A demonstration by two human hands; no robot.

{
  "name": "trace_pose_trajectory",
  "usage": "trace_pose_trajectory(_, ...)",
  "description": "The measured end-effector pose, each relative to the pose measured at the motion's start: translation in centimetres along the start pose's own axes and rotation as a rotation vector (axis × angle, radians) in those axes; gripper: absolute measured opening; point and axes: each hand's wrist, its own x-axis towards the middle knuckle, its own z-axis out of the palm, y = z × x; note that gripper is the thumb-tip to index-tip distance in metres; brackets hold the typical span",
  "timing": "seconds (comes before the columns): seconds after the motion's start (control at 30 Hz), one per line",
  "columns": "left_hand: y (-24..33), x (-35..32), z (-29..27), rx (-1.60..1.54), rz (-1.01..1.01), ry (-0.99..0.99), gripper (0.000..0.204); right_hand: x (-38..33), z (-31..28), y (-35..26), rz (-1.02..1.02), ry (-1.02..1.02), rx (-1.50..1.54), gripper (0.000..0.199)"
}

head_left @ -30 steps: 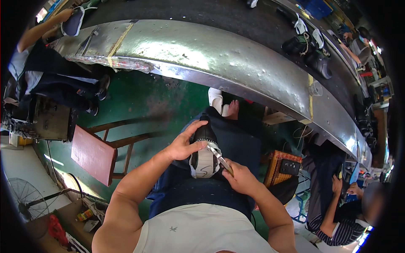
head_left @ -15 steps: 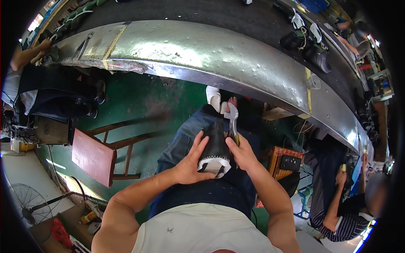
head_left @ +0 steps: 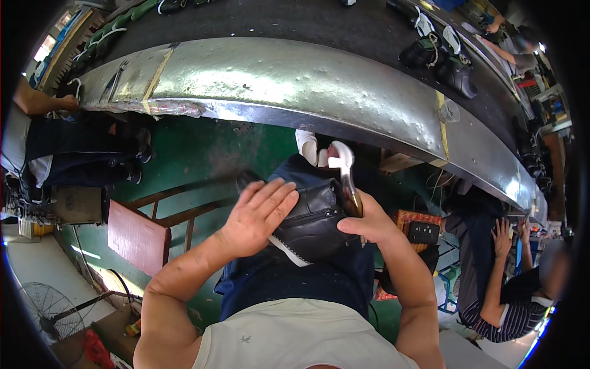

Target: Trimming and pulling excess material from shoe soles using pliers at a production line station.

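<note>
A black leather ankle boot [head_left: 312,237] with a zip lies tilted over my lap. Pale material with zigzag stitching edges its lower side. My left hand [head_left: 261,215] holds the boot from the left, its fingers laid long across the leather and its thumb out of sight. In my right hand [head_left: 372,218] is a hammer [head_left: 350,184], gripped by its brown handle. The shiny metal head points away from me, beyond the boot. My right thumb lies beside the boot's right side, close to or touching it.
A dented metal-edged workbench [head_left: 258,74] curves across ahead, bearing black shoes [head_left: 430,52] and a clear cup [head_left: 449,111]. At left stand a wooden stool [head_left: 136,237], a fan [head_left: 49,310] and a person [head_left: 67,141]. Another person [head_left: 510,307] sits at right, near an orange box [head_left: 409,221].
The boot has turned from upright to sideways, bringing its zip into view. My left hand has shifted over its top. The hammer has tipped, and its head now shows clear of the boot.
</note>
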Motion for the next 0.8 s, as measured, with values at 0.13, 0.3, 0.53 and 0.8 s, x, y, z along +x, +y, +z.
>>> trace_pose_trajectory(0.13, -0.3, 0.1, 0.9, -0.273, -0.455, 0.426, 0.097, -0.3, 0.9, 2.5, -0.141, 0.088, 0.065, 0.078)
trace_pose_trajectory(0.3, -1.2, 0.3, -0.3, -1.807, -0.603, 0.443, 0.089, 1.2, 4.5, 3.0, -0.345, 0.179, 0.189, 0.079)
trace_pose_trajectory(0.53, -5.0, 7.9, -5.2, -1.386, -0.750, 0.614, 0.062, 4.0, 7.3, -1.2, -0.486, 0.314, -0.216, 0.067)
trace_pose_trajectory(0.8, -16.0, 20.7, -8.3, -0.172, -0.707, 0.236, 0.083, 13.2, 3.8, -5.4, -0.259, 0.476, -0.020, 0.048)
